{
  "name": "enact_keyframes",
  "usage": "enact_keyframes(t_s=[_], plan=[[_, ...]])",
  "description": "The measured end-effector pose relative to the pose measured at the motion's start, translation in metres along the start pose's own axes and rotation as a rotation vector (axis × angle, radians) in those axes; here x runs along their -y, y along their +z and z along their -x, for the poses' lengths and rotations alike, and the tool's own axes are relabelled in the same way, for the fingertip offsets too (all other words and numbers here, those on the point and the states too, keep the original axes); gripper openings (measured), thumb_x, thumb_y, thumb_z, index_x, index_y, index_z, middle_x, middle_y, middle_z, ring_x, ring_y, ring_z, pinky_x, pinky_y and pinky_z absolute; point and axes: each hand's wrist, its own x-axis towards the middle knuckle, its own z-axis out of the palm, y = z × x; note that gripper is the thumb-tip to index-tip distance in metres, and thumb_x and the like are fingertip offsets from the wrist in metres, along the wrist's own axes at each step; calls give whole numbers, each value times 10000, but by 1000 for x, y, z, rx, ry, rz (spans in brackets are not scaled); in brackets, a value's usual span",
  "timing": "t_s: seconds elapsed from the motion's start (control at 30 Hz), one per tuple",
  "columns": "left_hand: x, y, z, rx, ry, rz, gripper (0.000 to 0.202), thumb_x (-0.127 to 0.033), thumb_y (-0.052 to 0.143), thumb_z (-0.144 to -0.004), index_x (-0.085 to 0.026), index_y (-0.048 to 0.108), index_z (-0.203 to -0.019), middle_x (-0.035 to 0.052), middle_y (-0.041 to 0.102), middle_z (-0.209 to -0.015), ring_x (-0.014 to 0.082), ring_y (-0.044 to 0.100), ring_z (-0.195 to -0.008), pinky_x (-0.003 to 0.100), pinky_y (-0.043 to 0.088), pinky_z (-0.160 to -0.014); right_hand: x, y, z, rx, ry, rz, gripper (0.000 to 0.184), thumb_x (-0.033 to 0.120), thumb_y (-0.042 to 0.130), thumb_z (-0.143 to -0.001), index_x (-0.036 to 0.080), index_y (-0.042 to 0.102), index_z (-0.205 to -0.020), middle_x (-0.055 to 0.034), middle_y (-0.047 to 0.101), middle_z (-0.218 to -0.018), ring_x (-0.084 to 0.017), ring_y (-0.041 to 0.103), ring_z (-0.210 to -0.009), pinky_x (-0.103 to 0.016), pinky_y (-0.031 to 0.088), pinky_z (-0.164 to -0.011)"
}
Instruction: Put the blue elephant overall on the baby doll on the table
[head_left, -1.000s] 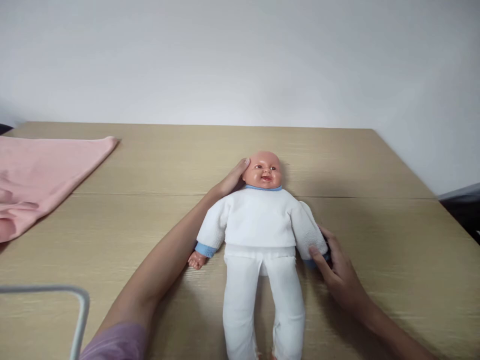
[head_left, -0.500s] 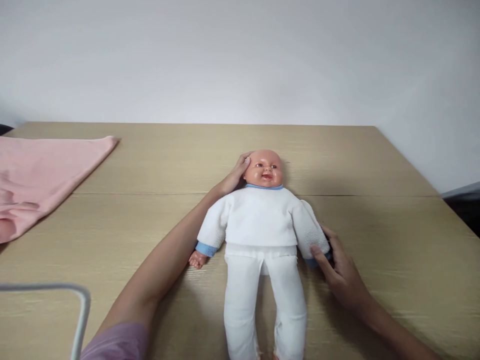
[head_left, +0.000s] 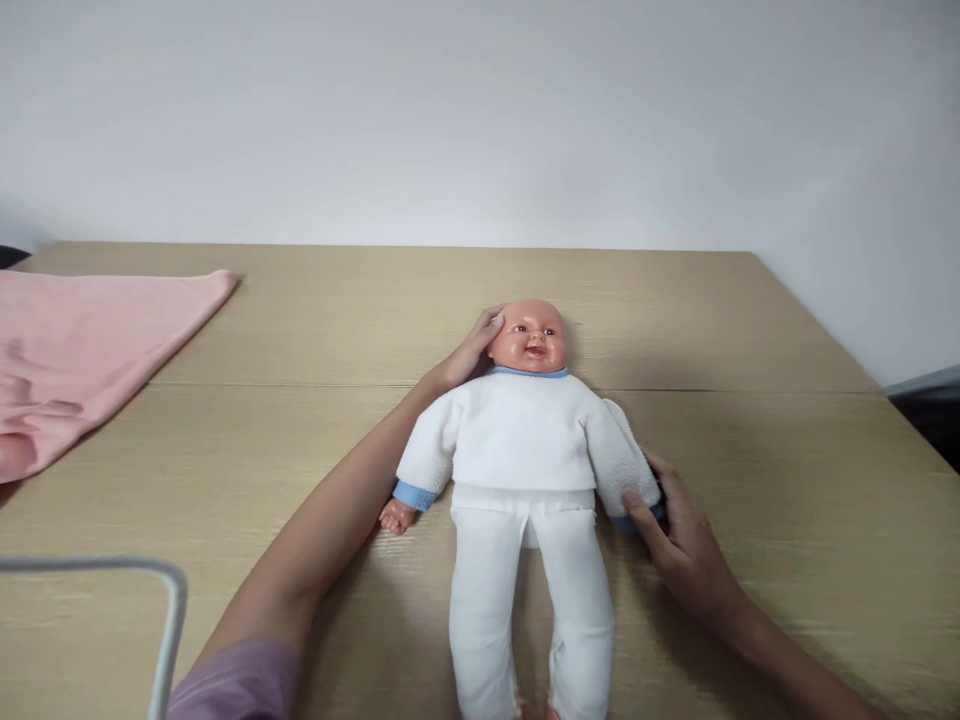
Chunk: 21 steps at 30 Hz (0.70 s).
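Although hardly anything has moved in the last second, the doll (head_left: 525,435) stays at the near middle of the table (head_left: 780,470), right hand (head_left: 686,545) clamped on its right-side sleeve (head_left: 616,455), left hand (head_left: 474,350) against its head (head_left: 535,342), closure unclear.

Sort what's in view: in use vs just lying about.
In use:
baby doll in white clothes
left hand, against the doll's head
right hand, gripping its sleeve

Apparently lying about:
pink cloth
bent grey bar, purpose unclear
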Motion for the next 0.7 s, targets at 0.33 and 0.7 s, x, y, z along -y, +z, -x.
enact_keyframes(t_s=[0.33, 0.7], plan=[[6, -7, -5, 2, -3, 13, 479, -628, 761, -1017, -315, 709, -1376, 64, 666, -1624, 343, 531, -1610, 470, 412, -1354, -4, -1, -4, -75, -124, 97, 550, 614, 567, -1117, 255, 570, -1533, -179, 663, -1473, -429, 591, -1347, -695, 457, -1169], [4, -12, 10, -77, 47, 54, 619, -614, 866, -902, -248, 729, -1381, 112, 686, -1607, 347, 542, -1603, 475, 430, -1333, 5, 0, 1, -254, -171, -120, 382, 479, 547, -1144, 279, 589, -1467, -147, 627, -1528, -376, 553, -1484, -647, 412, -1274]])
